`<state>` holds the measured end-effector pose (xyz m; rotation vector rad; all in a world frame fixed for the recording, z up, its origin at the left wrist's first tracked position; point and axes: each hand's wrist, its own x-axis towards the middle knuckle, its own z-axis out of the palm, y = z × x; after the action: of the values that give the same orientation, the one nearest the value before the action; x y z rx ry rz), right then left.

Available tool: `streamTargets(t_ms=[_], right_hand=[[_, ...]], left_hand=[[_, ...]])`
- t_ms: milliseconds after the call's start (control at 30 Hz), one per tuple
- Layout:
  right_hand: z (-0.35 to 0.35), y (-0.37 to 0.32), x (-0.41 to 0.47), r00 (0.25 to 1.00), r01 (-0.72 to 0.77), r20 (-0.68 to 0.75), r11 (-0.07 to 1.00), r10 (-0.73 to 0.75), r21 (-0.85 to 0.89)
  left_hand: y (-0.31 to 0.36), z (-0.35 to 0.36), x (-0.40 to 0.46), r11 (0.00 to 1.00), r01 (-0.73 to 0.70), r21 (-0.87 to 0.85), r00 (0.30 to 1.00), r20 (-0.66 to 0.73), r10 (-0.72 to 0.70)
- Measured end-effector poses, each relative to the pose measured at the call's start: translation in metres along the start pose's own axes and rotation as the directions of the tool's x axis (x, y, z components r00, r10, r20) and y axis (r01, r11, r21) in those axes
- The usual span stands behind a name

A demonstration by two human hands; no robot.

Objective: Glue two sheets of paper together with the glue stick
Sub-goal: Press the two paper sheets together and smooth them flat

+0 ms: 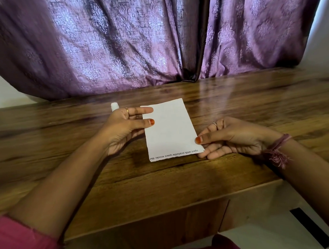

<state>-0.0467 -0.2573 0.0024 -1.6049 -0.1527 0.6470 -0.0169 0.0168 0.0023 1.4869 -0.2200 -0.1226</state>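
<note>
Both hands (126, 125) (233, 137) pinching, forearms apart.

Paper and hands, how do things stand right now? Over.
Left hand pinches paper at its left edge; right hand pinches its lower right corner. Glue stick stands on table behind left hand, untouched. Nothing in the way.

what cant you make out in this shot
Head view only:
- Glue stick: only its white tip shows; the left hand hides the rest.
- Paper: one sheet or two stacked, cannot tell.
- Printed line on the paper: cut off at the torn edge.
- Right hand: fingers under the paper hidden.
</note>
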Motion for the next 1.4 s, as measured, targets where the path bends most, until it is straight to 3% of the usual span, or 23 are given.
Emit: streamTargets(t_ms=[700, 1400], right_hand=[[-0.002, -0.002, -0.002, 1.0, 0.002, 0.024, 0.998, -0.004, 0.058], [0.007, 0.003, 0.003, 0.995, 0.087, -0.041, 0.988, -0.093, -0.13]], left_hand=[[-0.006, -0.002, 0.002, 0.99, 0.054, -0.127, 0.997, -0.038, -0.06], [-0.004, 0.001, 0.001, 0.987, 0.069, -0.144, 0.997, -0.035, -0.075]])
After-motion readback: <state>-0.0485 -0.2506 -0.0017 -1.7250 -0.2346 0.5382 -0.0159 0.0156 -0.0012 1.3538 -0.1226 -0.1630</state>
